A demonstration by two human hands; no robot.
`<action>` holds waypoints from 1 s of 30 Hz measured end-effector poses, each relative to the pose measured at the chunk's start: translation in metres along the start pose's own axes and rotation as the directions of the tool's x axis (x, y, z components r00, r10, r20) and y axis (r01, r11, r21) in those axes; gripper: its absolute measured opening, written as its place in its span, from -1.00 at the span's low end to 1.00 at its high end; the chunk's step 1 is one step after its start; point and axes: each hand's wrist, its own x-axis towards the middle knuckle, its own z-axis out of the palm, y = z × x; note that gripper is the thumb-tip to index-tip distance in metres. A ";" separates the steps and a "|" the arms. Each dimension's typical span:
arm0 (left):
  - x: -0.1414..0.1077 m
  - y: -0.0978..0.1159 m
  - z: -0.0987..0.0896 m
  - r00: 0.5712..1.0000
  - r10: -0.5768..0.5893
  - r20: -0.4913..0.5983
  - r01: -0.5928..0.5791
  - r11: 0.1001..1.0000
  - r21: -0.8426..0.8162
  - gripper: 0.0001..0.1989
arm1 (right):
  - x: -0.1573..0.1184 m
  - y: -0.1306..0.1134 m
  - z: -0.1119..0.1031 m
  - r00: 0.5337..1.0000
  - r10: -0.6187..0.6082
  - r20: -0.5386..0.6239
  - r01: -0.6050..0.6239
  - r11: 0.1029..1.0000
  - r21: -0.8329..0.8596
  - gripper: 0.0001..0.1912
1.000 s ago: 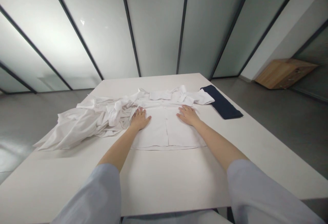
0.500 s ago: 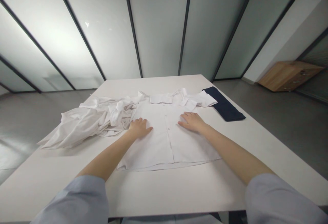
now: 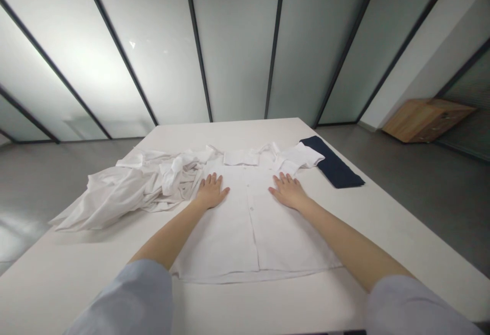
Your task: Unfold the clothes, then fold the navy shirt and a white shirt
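A white button-up shirt (image 3: 233, 233) lies spread out with its front up, hem toward me and collar at the far end. My left hand (image 3: 210, 191) rests flat on the left side of its upper body, fingers spread. On the other side of the button line, my right hand (image 3: 289, 191) also lies flat with its fingers apart. The shirt's right short sleeve (image 3: 304, 156) stretches outward beyond my right hand. Left of my left hand is a crumpled heap of white cloth (image 3: 126, 189), touching or overlapping the shirt's left side.
A folded dark navy cloth (image 3: 333, 164) lies near the right edge of the white table (image 3: 264, 304), close to the sleeve. Frosted glass panels (image 3: 237, 44) stand behind the table. A wooden cabinet (image 3: 417, 120) is on the floor at the far right.
The shirt's hem now sits nearer to me. Both hands stay on the upper shirt, their fingers more spread and pointing away. The whole view has shifted slightly.
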 end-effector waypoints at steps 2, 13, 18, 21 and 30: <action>-0.002 0.003 -0.007 1.000 -0.004 -0.005 0.004 1.000 0.007 -0.30 | -0.005 0.001 -0.007 1.000 -0.030 -0.002 0.030 0.999 -0.012 -0.32; 0.089 0.009 -0.025 0.970 -0.228 -0.088 0.198 0.945 -0.261 -0.25 | 0.092 -0.022 -0.035 0.999 0.029 -0.039 -0.008 0.893 0.449 -0.46; 0.119 0.001 -0.022 0.997 -0.077 0.001 0.069 0.878 -0.473 -0.54 | 0.132 -0.034 -0.023 0.999 0.045 -0.024 -0.026 0.857 0.515 -0.58; 0.134 0.001 -0.025 0.989 -0.127 0.077 0.147 0.772 -0.619 -0.60 | 0.152 -0.035 -0.024 0.996 0.074 0.041 -0.084 0.818 0.570 -0.69; 0.145 -0.006 -0.056 0.985 -0.094 -0.142 -0.023 0.753 -0.657 -0.30 | 0.177 -0.028 -0.037 0.980 0.093 -0.177 0.042 0.768 0.638 -0.38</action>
